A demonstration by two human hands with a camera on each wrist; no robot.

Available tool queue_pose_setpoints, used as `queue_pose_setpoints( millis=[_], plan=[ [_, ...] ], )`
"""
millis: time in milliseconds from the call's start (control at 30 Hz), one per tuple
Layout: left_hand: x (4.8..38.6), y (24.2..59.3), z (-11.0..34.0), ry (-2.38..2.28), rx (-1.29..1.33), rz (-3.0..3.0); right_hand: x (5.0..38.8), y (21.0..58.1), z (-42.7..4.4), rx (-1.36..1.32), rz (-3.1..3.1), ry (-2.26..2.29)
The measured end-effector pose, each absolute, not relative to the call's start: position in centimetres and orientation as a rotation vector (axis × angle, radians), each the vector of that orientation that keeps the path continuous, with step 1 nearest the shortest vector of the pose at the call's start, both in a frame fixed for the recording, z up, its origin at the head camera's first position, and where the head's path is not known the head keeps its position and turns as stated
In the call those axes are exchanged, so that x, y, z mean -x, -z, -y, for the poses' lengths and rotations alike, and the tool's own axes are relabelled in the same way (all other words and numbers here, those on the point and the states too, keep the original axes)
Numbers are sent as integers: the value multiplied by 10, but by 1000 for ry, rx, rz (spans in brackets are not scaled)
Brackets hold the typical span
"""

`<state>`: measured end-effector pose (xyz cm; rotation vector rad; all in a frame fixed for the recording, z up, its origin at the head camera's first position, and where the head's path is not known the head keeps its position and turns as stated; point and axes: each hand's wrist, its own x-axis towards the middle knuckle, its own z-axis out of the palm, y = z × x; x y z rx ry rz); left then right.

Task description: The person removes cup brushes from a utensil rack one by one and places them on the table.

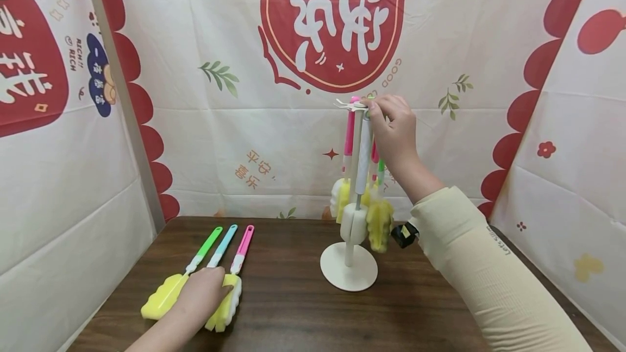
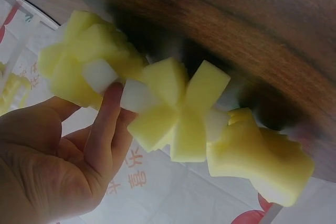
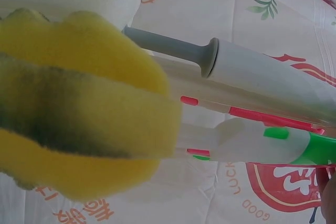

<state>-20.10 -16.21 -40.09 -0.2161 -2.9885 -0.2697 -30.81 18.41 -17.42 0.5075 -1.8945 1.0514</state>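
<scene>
On the left of the table lie three sponge brushes: a green-handled brush (image 1: 209, 242), a blue-handled brush (image 1: 223, 245) and a pink-handled brush (image 1: 243, 249). My left hand (image 1: 202, 292) is over their heads, its fingers touching between the pink brush's yellow sponge (image 2: 84, 61) and the middle sponge (image 2: 178, 111); whether it grips one is hidden. At the top of a white stand (image 1: 349, 266), my right hand (image 1: 396, 126) pinches a hanging brush near a hook. Closest there are a white-handled brush (image 1: 363, 156) and a green-handled brush with yellow sponge (image 1: 379, 224); the fingertips hide which is held.
Another pink-handled brush (image 1: 349, 134) hangs on the stand's left side. The dark wooden table (image 1: 283, 297) ends at a printed white cloth (image 1: 195, 162) behind it. Cloth walls also close in the left and right sides. A black wrist device (image 1: 405, 234) sits by the right sleeve.
</scene>
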Motion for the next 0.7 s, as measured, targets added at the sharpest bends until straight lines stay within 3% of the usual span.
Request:
queue_pose_setpoints(
  millis=[700],
  plan=[
    [194, 390, 162, 151, 204, 2957, 308, 170, -191, -551, 1944, -958]
  ],
)
